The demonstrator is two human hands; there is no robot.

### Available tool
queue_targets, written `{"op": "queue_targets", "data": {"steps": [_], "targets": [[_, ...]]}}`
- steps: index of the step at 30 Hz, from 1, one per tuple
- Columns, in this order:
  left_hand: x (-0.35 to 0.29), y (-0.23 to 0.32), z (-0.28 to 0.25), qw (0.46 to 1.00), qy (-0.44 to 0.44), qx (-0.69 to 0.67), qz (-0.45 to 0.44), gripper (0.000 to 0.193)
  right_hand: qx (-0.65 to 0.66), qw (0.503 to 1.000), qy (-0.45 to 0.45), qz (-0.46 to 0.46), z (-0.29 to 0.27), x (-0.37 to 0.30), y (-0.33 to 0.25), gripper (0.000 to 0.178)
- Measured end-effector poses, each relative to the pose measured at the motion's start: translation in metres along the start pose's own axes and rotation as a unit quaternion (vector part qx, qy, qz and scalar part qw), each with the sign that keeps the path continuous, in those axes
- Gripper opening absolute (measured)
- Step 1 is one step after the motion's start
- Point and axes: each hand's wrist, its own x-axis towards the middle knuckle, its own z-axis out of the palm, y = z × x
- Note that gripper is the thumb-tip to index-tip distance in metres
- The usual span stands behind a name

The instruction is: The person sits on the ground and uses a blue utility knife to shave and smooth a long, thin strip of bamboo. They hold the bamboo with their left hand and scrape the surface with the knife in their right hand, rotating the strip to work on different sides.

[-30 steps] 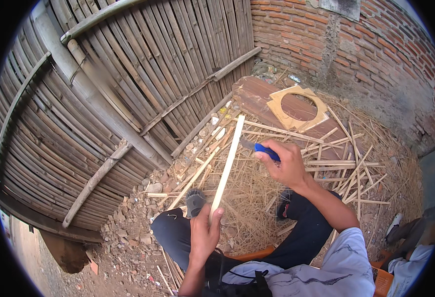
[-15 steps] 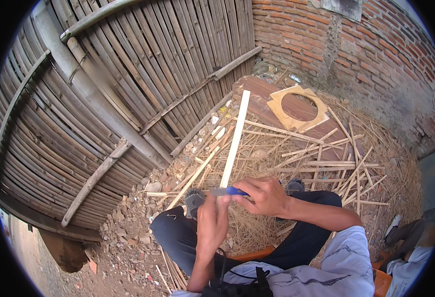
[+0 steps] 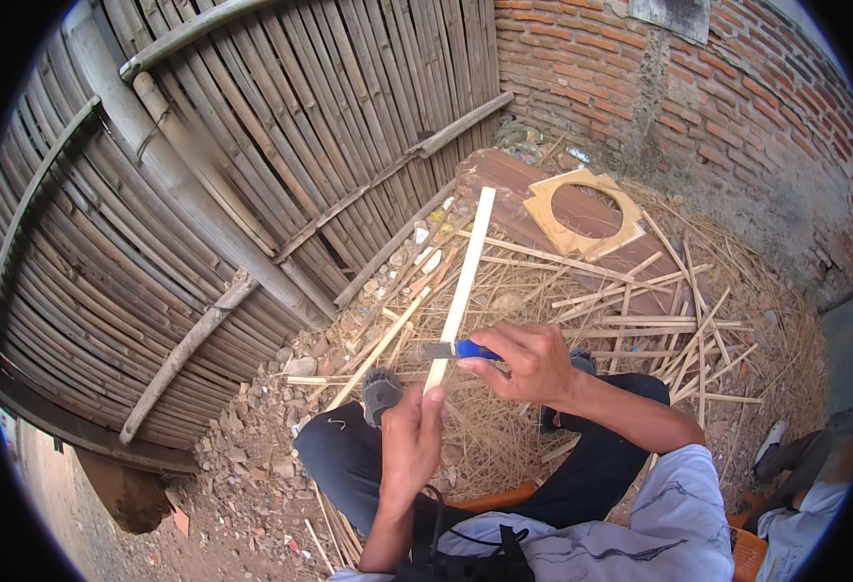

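Note:
My left hand (image 3: 411, 438) is closed around the near end of a long, pale bamboo strip (image 3: 466, 276), which slants up and away from me over the ground. In my right hand (image 3: 528, 363) is a knife (image 3: 479, 351) with a blue handle. Its short, flat grey blade lies across the strip a little beyond my left fingers. Both hands are between my bent knees, in front of my dark trousers (image 3: 341, 460).
Bamboo strips (image 3: 640, 325) and shavings litter the ground ahead. A brown board (image 3: 509, 184) carries a yellowish panel (image 3: 554, 231) with a round hole. A bamboo fence (image 3: 349, 126) stands left, a brick wall (image 3: 581, 78) behind. Another person's leg (image 3: 793, 458) shows at right.
The knife in my right hand has moved up along the strip, away from my left hand. The strip's far end has shifted slightly right and nearer.

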Motion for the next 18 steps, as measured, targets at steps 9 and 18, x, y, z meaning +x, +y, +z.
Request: {"op": "queue_targets", "data": {"steps": [9, 18], "targets": [[-0.030, -0.031, -0.022, 0.999, -0.030, -0.023, -0.032, 0.041, -0.011, 0.988, 0.077, 0.130, -0.034, 0.017, 0.045, 0.024], [-0.001, -0.005, -0.005, 0.999, -0.025, -0.018, 0.023, 0.031, 0.077, 0.995, -0.059, 0.001, 0.005, -0.007, -0.014, 0.027]]}}
